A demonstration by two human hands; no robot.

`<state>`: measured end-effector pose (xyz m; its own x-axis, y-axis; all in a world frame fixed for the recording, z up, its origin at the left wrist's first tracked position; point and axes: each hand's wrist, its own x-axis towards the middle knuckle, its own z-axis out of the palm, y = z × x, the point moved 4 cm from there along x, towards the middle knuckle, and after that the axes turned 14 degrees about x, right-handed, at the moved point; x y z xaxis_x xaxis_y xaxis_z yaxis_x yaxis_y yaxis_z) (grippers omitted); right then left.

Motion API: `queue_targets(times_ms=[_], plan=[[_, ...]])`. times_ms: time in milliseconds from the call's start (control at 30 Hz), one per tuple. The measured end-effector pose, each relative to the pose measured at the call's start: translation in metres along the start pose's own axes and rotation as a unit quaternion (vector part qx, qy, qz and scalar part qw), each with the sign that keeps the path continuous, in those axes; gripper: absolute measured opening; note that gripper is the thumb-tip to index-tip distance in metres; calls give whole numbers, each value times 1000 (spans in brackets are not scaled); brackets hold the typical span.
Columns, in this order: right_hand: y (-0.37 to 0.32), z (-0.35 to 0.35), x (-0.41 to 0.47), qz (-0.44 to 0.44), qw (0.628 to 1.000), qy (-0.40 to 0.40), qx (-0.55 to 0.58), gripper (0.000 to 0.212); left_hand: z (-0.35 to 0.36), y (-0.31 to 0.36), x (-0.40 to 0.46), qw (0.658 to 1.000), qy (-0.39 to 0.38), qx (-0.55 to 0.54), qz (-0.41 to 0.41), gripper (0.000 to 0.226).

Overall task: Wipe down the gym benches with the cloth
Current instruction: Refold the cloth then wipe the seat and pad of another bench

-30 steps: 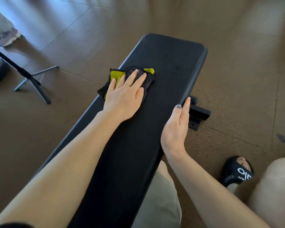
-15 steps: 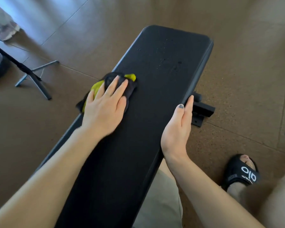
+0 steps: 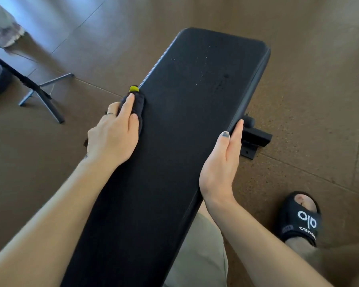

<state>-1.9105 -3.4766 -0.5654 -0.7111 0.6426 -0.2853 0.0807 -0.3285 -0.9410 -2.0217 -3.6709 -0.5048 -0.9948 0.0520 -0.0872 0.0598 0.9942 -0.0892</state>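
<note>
A long black padded gym bench runs from the near left to the far right. At its left edge lies a dark cloth with a yellow-green side, draped partly over the rim. My left hand holds it there: the index finger and thumb lie on top, and the other fingers bend down over the edge. My right hand rests against the bench's right edge with straight fingers, the thumb on the top surface. Pale specks dot the far part of the pad.
A black bench foot bracket sticks out under the right edge. My foot in a black slide sandal stands on the brown floor at the right. A tripod stand stands at the left, with another person's shoe beyond it.
My left hand has slid the cloth leftward from the middle of the pad to its left edge, and its fingers now bend over the rim. The right hand has stayed at the right edge.
</note>
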Motion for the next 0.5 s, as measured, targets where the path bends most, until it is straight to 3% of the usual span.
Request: queue_targets(times_ms=[167,267,400,500], plan=[[-7,0,-2,-5,1000,-6,-7,55,-10,46,88,1000,-19,-22,-8,46],[-9,1,-3,-3,1000,-23,-15,56,-10,75,98,999,-38,-17,-8,52],[-12,-11,5,-3,999,-30,17,53,-2,92,13,988,13,70,139,62],[-21,-30,24,7,999,-6,47,34,4,101,-63,973,8,64,224,67]])
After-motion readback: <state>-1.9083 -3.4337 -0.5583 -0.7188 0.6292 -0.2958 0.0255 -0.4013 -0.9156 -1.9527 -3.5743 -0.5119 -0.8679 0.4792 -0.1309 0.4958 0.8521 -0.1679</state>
